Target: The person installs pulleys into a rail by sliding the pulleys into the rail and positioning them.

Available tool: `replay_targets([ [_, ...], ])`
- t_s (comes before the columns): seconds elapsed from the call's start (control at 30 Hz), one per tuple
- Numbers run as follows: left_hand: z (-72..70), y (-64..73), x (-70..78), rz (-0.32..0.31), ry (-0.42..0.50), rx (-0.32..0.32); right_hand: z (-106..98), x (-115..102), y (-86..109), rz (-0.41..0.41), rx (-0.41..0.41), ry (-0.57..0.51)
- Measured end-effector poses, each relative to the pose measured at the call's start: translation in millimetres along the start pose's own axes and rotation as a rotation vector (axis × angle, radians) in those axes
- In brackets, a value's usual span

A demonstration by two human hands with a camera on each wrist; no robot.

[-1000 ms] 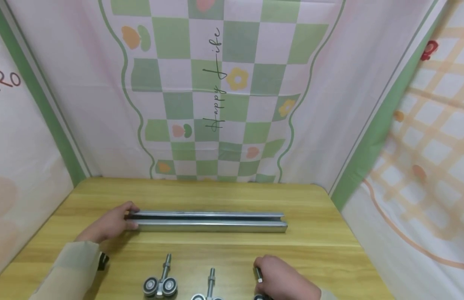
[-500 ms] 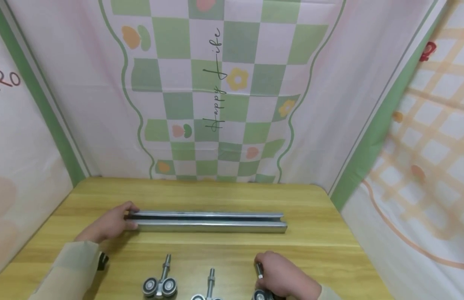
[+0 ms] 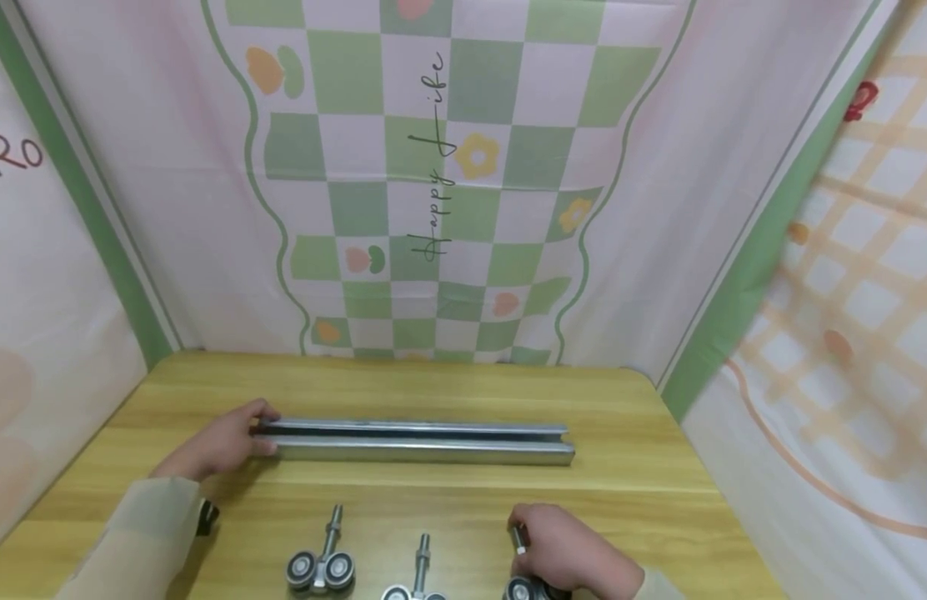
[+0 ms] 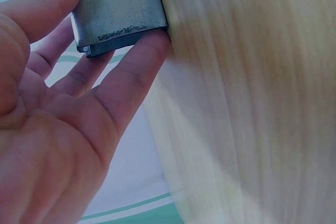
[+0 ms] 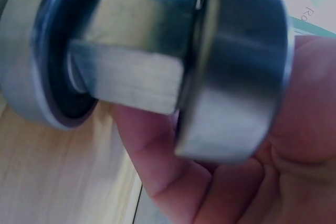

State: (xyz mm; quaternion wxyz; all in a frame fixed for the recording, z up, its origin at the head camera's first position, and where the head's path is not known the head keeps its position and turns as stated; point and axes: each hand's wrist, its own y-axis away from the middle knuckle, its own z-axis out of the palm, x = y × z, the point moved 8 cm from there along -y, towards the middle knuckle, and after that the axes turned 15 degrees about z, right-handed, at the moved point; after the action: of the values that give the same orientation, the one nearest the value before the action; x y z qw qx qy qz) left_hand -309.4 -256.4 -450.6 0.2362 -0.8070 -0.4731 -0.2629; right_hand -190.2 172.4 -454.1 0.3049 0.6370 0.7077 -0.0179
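Note:
A slotted metal channel rail (image 3: 426,454) lies lengthwise across the table, its open slot showing along the top. My left hand (image 3: 222,443) grips its left end, thumb on the near side and fingers at the far side and end; the left wrist view shows the rail's end (image 4: 123,9) between thumb and fingers. At the lower right, my right hand (image 3: 564,546) holds a roller trolley (image 3: 519,590) by its bolt. In the right wrist view the trolley's metal block (image 5: 128,74) and its wheels show close up, with curled fingers behind them.
Two more roller trolleys, a left one (image 3: 321,571) and a middle one (image 3: 422,571), rest on the wooden table (image 3: 433,492) with bolts pointing away. Printed fabric curtains (image 3: 478,233) stand behind the table and at both sides.
My right hand has lifted slightly, bringing more of its trolley's wheels into view. The left hand and the rail stay in place.

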Motion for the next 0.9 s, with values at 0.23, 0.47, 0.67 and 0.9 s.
replay_targets([
  [0.23, -1.8, -1.6, 3.4, 0.009, 0.005, -0.002, -1.8, 1.0, -1.2, -0.033, 0.018, 0.002],
  [0.47, -0.2, -1.2, -0.7, -0.001, -0.002, -0.006, -4.1, 1.5, 3.2, -0.066, 0.051, -0.020],
  [0.67, 0.3, -0.5, -1.3, 0.016, 0.000, -0.003, -5.1, 3.4, 1.9, -0.001, 0.014, -0.034],
  [0.9, 0.4, -0.8, -1.2, 0.018, -0.003, -0.005, -8.8, 5.3, 2.1, 0.036, 0.002, -0.113],
])
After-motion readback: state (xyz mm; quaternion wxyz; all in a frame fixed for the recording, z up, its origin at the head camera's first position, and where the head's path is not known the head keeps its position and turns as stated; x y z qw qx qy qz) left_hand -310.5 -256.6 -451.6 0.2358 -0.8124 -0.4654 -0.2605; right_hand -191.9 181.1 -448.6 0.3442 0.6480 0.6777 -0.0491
